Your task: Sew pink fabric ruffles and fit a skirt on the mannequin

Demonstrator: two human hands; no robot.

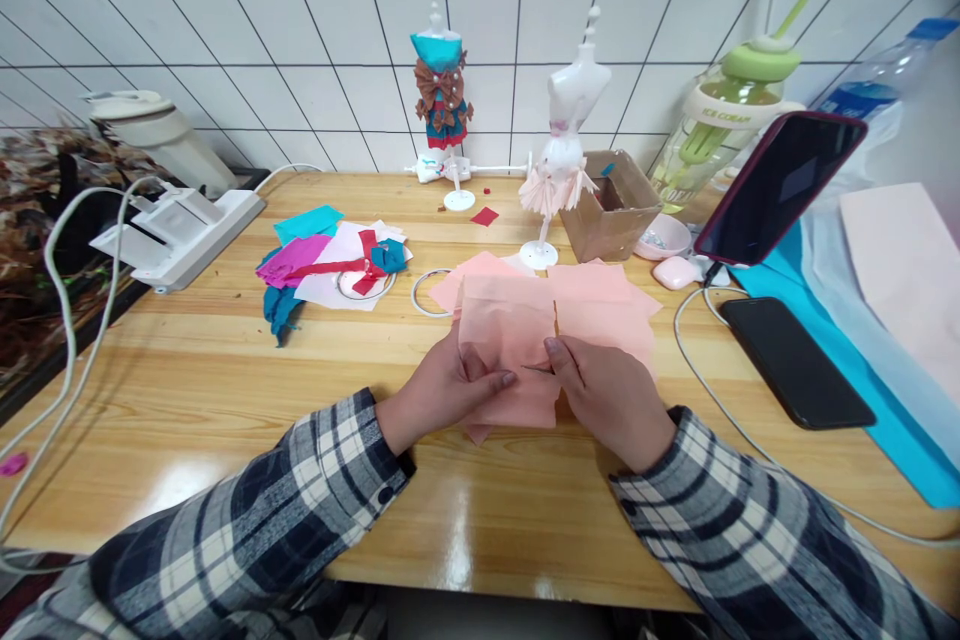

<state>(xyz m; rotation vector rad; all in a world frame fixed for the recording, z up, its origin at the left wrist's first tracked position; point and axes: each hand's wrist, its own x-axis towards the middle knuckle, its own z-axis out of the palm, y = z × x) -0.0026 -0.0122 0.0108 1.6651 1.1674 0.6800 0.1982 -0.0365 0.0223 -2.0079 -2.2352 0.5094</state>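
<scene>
A sheet of thin pink paper (504, 322) is held up in front of me, over the table. My left hand (435, 388) grips it from the left, thumb lying on top and fingers partly hidden behind it. My right hand (611, 398) pinches the sheet's right edge between thumb and fingers, beside a short slit or tear that runs in from that edge. More pink paper pieces (600, 305) lie on the table behind and under the hands. A small white mannequin (577, 90) with a pale pink ruffled skirt stands just beyond them.
Behind stands another mannequin (441, 85) dressed in blue and brown. Paper scraps (330, 265) and a ring lie left, near a white power strip (184, 235). At right are a cardboard box (611, 220), a propped phone (780, 185), a flat black phone (799, 360), a cable and bottles.
</scene>
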